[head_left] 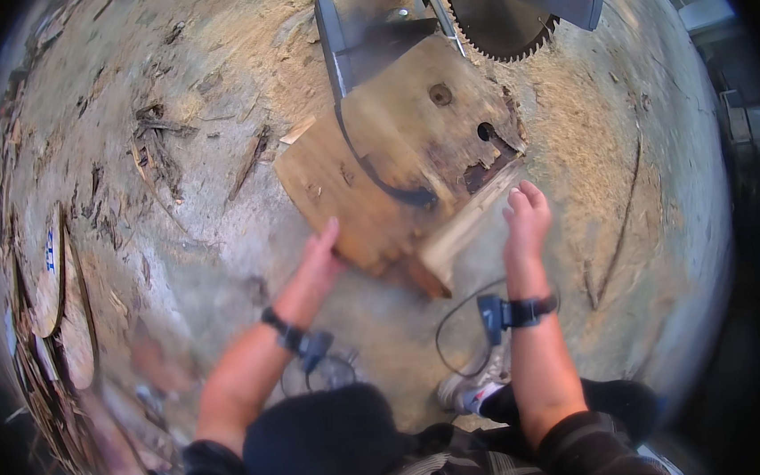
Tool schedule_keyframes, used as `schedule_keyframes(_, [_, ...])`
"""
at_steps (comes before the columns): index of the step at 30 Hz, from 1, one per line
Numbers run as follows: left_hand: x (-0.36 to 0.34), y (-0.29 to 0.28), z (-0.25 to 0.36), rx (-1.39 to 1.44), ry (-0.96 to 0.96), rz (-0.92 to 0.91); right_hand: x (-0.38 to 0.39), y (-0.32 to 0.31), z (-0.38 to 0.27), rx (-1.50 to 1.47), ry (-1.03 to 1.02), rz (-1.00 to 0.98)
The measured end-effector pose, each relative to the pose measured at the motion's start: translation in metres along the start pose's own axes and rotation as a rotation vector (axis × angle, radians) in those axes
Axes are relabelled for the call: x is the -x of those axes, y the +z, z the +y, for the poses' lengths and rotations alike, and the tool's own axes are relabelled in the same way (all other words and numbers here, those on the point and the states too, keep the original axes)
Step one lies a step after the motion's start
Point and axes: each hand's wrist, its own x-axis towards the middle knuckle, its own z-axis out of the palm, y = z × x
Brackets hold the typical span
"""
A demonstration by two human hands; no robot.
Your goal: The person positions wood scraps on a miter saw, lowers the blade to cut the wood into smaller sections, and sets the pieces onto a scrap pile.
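Locate the wooden board directly ahead of you, between and beyond both hands, its upper part over the grey saw base. Its long axis runs from lower left to upper right. Your left hand is the nearer—it meets the board's near-left edge; whether its fingers pinch the wood cannot be told. Your right hand is just beside the pale side face, fingers loosely curled, nothing visible within them. Note the material: brown, knotted, holed, ragged at right. The toothed steel disc blade stands beyond; sawdust coats the ground.
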Motion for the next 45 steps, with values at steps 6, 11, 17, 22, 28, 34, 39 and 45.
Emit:
schedule_keyframes(6, [0.000, 0.009, -0.012, 0.022, 0.028, 0.074, -0.011, -0.018, 0.054, -0.005, 0.458, -0.224])
schedule_keyframes(11, [-0.019, 0.006, 0.047, -0.153, 0.259, 0.217, 0.028, 0.009, 0.037, -0.135, 0.527, -0.383])
schedule_keyframes(17, [-0.062, 0.003, 0.091, -0.234, 0.434, 0.323, 0.032, 0.020, 0.010, 0.225, 0.451, -0.770])
schedule_keyframes(22, [-0.081, 0.031, 0.088, -0.148, 0.429, 0.287, 0.021, 0.000, -0.061, 0.612, 0.165, -0.913])
schedule_keyframes(28, [-0.095, 0.041, 0.103, -0.152, 0.439, 0.253, 0.021, -0.028, -0.246, 0.380, -0.299, -1.006])
schedule_keyframes(34, [-0.096, 0.058, 0.099, -0.191, 0.452, 0.275, 0.013, -0.034, -0.342, 0.582, -0.767, -0.682])
schedule_keyframes(39, [-0.088, 0.032, 0.104, -0.222, 0.500, 0.300, 0.028, -0.078, -0.328, 0.913, -0.446, -0.901])
schedule_keyframes(45, [-0.100, 0.036, 0.086, -0.448, 0.450, 0.273, 0.080, -0.240, -0.294, 1.894, 0.005, -0.763])
